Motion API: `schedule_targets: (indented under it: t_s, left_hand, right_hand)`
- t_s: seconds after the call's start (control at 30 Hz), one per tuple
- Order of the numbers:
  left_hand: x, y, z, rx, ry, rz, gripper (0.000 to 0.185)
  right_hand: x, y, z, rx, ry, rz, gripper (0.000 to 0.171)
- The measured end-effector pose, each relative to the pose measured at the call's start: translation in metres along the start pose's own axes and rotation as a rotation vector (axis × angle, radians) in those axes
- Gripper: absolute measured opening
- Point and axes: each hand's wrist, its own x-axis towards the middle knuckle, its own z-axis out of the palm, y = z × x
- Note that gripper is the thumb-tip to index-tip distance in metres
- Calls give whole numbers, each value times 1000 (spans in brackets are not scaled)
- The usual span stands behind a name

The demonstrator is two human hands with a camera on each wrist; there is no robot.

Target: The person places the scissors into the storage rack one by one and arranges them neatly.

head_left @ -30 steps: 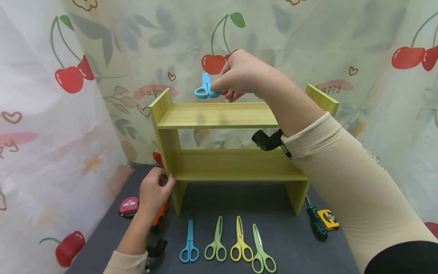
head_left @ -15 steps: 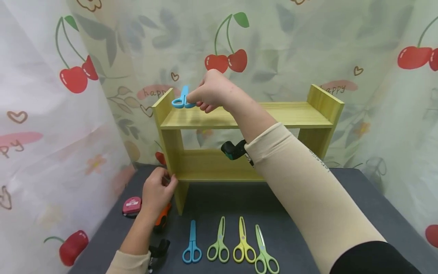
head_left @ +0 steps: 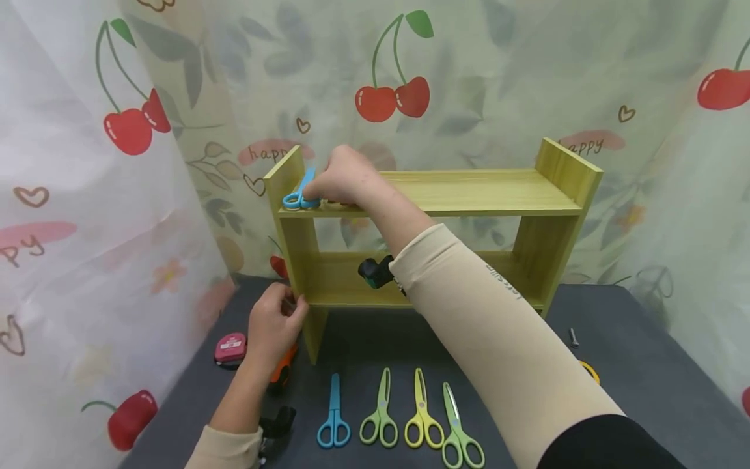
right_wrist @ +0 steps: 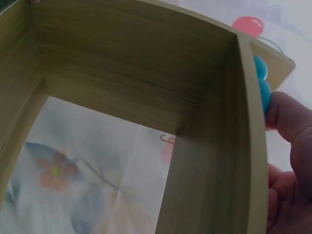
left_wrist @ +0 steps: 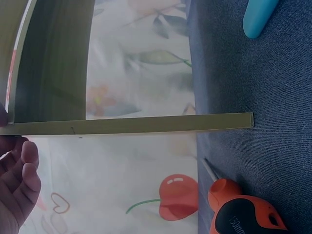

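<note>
My right hand (head_left: 346,176) pinches a pair of blue scissors (head_left: 293,200) by the handles at the left end of the wooden shelf's (head_left: 469,189) top board. The blades point away, next to the left side panel. In the right wrist view, the blue handles (right_wrist: 263,90) show just past the board's edge, beside my thumb. My left hand (head_left: 274,326) grips the shelf's left side panel at the level of the lower board. The left wrist view has the panel's edge (left_wrist: 146,125) between my thumb and curled fingers (left_wrist: 30,170).
In front of the shelf lie another pair of blue scissors (head_left: 334,417), green scissors (head_left: 379,413), yellow scissors (head_left: 422,417) and more green scissors (head_left: 459,430). A pink tape measure (head_left: 231,348) and an orange-handled tool (left_wrist: 243,209) lie at left. My right sleeve partly covers a yellow thing (head_left: 589,371).
My right hand has moved left and down with the blue scissors, from above the shelf to the left end of its top board. My left hand keeps its hold on the side panel.
</note>
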Motion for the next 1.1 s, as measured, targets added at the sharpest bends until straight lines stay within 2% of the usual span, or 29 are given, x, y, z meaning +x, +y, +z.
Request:
schedule_targets:
  t_s: [0.23, 0.33, 0.5, 0.63, 0.77, 0.93, 1.1]
  left_hand:
    - [-1, 2, 0, -27, -7, -10, 12]
    - [-1, 3, 1, -30, -2, 0, 11]
    - [0, 3, 1, -26, 5, 8, 11]
    - [0, 2, 1, -24, 6, 9, 10]
    - [0, 2, 1, -27, 13, 15, 10]
    - [-1, 2, 1, -28, 21, 18, 9]
    - [-2, 3, 2, -29, 22, 13, 9]
  right_hand:
    - [-4, -5, 5, -98, 36, 9, 34]
    - [-8, -6, 3, -102, 40, 8, 35]
    - [-18, -4, -5, -33, 53, -2, 44]
    - [-29, -2, -13, -31, 77, -48, 46]
    - [-41, -1, -22, -8, 97, -105, 39]
    - [-57, 3, -37, 65, 105, -176, 20]
    - [-78, 11, -51, 117, 143, -232, 19]
